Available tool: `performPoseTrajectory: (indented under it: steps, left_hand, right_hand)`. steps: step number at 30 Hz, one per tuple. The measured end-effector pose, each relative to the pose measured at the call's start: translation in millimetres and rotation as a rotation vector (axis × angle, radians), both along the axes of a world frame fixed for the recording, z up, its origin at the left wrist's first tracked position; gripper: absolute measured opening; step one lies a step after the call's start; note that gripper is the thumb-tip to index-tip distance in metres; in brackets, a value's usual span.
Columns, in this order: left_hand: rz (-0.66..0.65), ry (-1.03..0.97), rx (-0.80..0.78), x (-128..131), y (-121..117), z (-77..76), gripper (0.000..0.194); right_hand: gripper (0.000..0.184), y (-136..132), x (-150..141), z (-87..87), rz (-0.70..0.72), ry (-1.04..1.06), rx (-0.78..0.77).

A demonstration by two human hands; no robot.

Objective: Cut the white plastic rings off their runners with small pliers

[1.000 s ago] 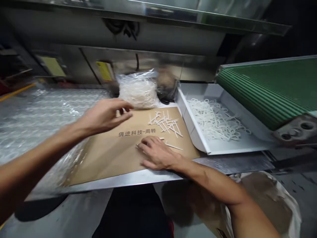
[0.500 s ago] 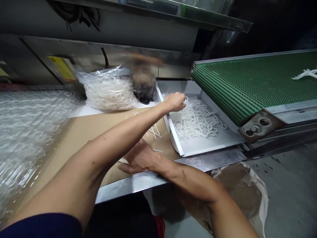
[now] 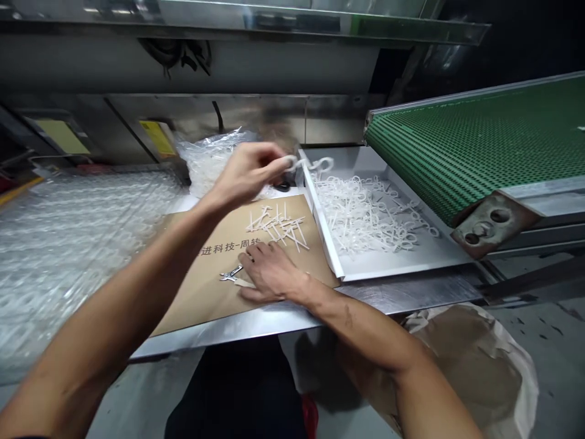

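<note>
My left hand (image 3: 256, 171) is raised above the cardboard, thumb and fingers pinched on a white looped plastic piece (image 3: 315, 163) that reaches over the tray's left wall. Palm down near the table's front edge, my right hand (image 3: 272, 271) is closed around the handles of a pair of nippers (image 3: 232, 275). Their metal jaws point left, and most of the grip is hidden under the fingers. Just beyond that hand, several thin white plastic sticks (image 3: 283, 228) lie loose on the cardboard sheet (image 3: 205, 289). A heap of white looped pieces (image 3: 361, 219) fills the white tray (image 3: 393, 271).
A green conveyor belt (image 3: 479, 146) juts in above the tray's right side. Stacked clear plastic packs (image 3: 82, 256) cover the left of the table. Behind the cardboard stands a clear bag (image 3: 201, 158) of white pieces. A lined sack (image 3: 475, 360) sits on the floor at right.
My left hand has come back left from the tray, lifting out a white looped piece. My right hand stays low on the cardboard with the nippers. The camera view has shifted.
</note>
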State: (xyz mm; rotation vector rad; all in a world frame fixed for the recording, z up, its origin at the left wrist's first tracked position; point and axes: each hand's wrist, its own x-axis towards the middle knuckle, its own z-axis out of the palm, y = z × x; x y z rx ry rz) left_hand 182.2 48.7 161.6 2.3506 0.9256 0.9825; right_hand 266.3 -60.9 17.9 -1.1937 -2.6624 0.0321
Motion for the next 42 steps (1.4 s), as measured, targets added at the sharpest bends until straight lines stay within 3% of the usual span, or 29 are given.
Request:
performPoseTrajectory:
  steps: [2,6,9,12,18,24,27,31,36,39,42]
  left_hand:
    - [0.204,0.056,0.052,-70,-20,-20.8,0.032]
    - [0.443,0.163,-0.008,-185,-70,-88.6,0.036]
    - [0.518,0.274,0.034,-228,-106,-134.1,0.032]
    - [0.494,0.374,0.028,-243,-125,-157.9,0.030]
    - [0.363,0.519,0.025,-247,-131,-156.0,0.030]
    - [0.387,0.537,0.016,-239,-121,-159.0,0.037]
    - [0.422,0.477,0.003,-239,-117,-161.7,0.033]
    - [0.520,0.282,-0.046,-240,-117,-161.6,0.029]
    - [0.542,-0.006,-0.178,-221,-127,-156.5,0.030]
    - [0.505,-0.114,-0.071,-203,-135,-144.6,0.023]
    - [0.460,-0.132,0.060,-190,-138,-133.7,0.017]
  right_hand:
    - [0.062,-1,3,3.7,-0.006,0.010,-0.012]
    - [0.066,-3,5,6.3,-0.007,0.046,-0.052]
    - [0.061,-3,5,6.2,0.001,0.069,-0.090]
    - [0.058,-2,6,7.6,0.020,0.076,-0.127]
    - [0.061,1,11,13.0,0.041,0.058,-0.179]
    - [0.047,0,7,15.1,0.033,0.074,-0.185]
    - [0.038,-1,0,11.2,0.011,0.114,-0.180]
    - [0.042,-9,-12,9.0,0.007,0.222,-0.221]
    - [0.038,-24,-19,20.6,0.095,0.416,-0.406]
    - [0.033,-28,-18,26.2,0.123,0.506,-0.533]
    - [0.033,-27,-15,25.4,0.104,0.620,-0.755]
